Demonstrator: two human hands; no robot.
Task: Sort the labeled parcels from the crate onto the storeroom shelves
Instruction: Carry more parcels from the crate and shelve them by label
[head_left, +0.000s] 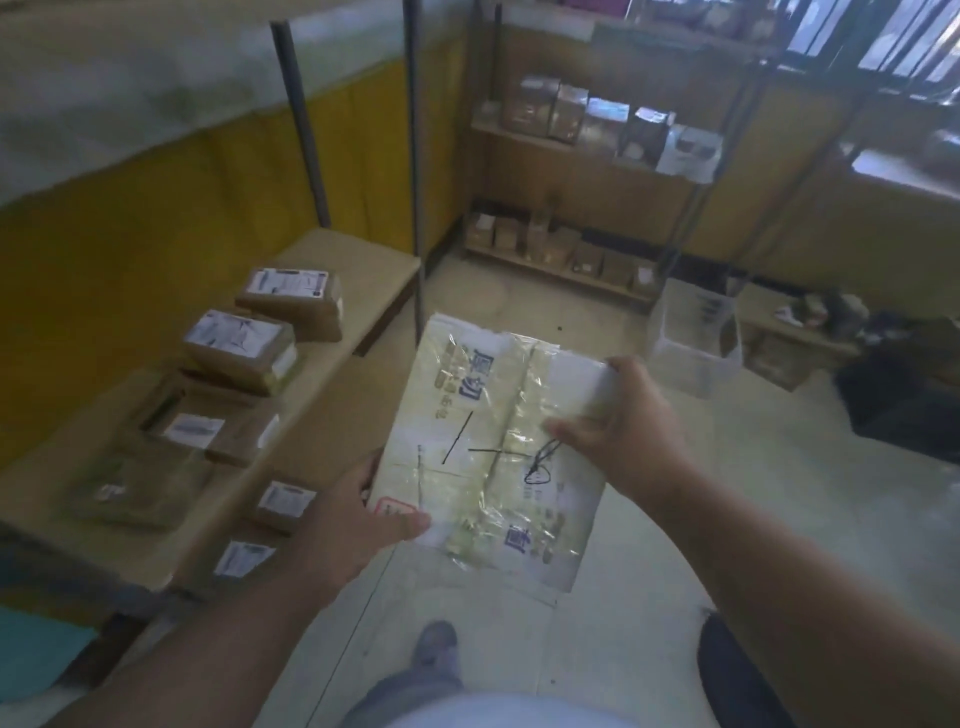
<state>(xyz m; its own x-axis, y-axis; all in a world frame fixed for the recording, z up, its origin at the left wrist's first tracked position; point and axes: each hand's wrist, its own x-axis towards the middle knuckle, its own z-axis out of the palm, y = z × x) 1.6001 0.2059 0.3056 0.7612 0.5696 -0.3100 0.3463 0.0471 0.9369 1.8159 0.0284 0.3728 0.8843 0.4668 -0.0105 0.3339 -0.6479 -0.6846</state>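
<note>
Both hands grip flat parcel (493, 457) | long axis away, tilted left

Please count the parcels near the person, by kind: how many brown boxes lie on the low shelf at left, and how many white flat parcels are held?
Brown boxes with labels on the low shelf: 7
White flat parcel held in both hands: 1
Total: 8

both hands (363, 525) gripping flat parcel (493, 452) — storeroom

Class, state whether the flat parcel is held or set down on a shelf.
Held: the left hand and right hand grip the flat parcel above the floor.
</note>
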